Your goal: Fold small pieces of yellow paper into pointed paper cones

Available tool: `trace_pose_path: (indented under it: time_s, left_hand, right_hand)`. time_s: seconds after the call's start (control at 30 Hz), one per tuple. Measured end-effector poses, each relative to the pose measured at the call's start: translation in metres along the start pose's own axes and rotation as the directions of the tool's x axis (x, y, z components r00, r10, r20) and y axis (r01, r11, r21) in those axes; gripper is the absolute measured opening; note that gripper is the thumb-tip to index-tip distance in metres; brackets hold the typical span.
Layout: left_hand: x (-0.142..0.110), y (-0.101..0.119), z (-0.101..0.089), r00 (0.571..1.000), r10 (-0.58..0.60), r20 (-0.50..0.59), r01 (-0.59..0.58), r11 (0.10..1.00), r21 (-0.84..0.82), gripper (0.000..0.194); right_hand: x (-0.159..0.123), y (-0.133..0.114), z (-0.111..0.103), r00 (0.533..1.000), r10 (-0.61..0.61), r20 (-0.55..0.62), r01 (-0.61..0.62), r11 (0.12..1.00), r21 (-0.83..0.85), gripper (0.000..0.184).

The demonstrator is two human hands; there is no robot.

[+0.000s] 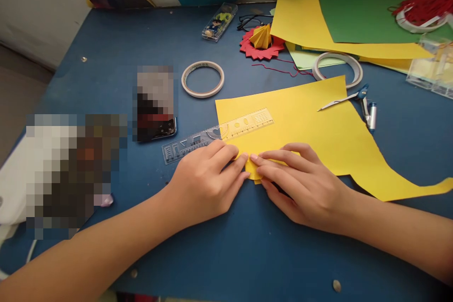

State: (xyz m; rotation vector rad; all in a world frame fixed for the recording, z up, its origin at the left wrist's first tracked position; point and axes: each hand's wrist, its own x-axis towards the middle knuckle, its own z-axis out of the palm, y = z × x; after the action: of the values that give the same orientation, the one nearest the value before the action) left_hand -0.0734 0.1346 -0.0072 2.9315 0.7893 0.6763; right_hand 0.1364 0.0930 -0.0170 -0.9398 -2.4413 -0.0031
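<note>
Both hands meet at the near middle of a blue table (116, 42). My left hand (207, 181) and my right hand (300, 184) press their fingertips together on a small yellow paper piece (252, 170), mostly hidden under the fingers. It lies at the near edge of a large cut yellow sheet (318, 127). A clear plastic ruler (219, 134) lies just beyond my left hand, partly on that sheet. Fingers of both hands are closed in a pinch on the small piece.
A tape roll (203, 79) and a second roll (338, 68) lie further back. A compass (354, 99), a red and yellow folded paper flower (262, 42), glasses (251, 20), a clear box (219, 21), yellow and green sheets (371, 9) and a phone (155, 127) are around.
</note>
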Motion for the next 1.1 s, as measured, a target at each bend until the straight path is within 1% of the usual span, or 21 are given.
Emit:
trace_pose_path:
  time_s: [0.3, 0.43, 0.53, 0.73, 0.87, 1.0, 1.1]
  left_hand:
    - [0.0012, 0.0029, -0.0013, 1.0, -0.017, 0.021, 0.018, 1.0, -0.026, 0.021]
    - [0.001, 0.0039, -0.0008, 1.0, -0.009, 0.014, 0.009, 1.0, -0.016, 0.02]
    - [0.0009, 0.0043, 0.0, 1.0, -0.01, 0.007, 0.01, 1.0, -0.008, 0.019]
    - [0.0006, 0.0053, 0.0, 1.0, -0.023, -0.01, 0.023, 1.0, 0.003, 0.021]
    - [0.001, 0.0049, -0.0012, 1.0, 0.018, -0.019, -0.017, 0.999, 0.048, 0.016]
    - [0.0023, 0.0041, -0.0022, 0.998, 0.051, -0.021, -0.049, 0.995, 0.086, 0.019]
    - [0.0032, 0.004, -0.0026, 0.998, 0.06, -0.017, -0.058, 0.994, 0.089, 0.016]
  right_hand:
    - [0.0003, 0.0007, -0.0014, 1.0, -0.011, 0.018, 0.01, 0.999, 0.032, 0.02]
    - [0.0004, 0.0016, -0.003, 0.999, -0.024, 0.042, 0.022, 0.999, 0.039, 0.025]
    - [0.0009, 0.002, -0.0036, 0.998, -0.048, 0.05, 0.047, 0.999, 0.02, 0.026]
    - [0.0027, 0.0006, -0.0054, 0.997, -0.052, 0.053, 0.052, 0.999, -0.01, 0.021]
    - [0.0034, 0.0004, -0.0055, 0.997, -0.051, 0.055, 0.053, 0.998, -0.038, 0.017]
    - [0.0027, 0.0005, -0.0049, 0.997, -0.054, 0.049, 0.056, 0.998, -0.039, 0.015]
    - [0.0023, 0.0002, -0.0046, 0.998, -0.05, 0.044, 0.052, 0.998, -0.035, 0.016]
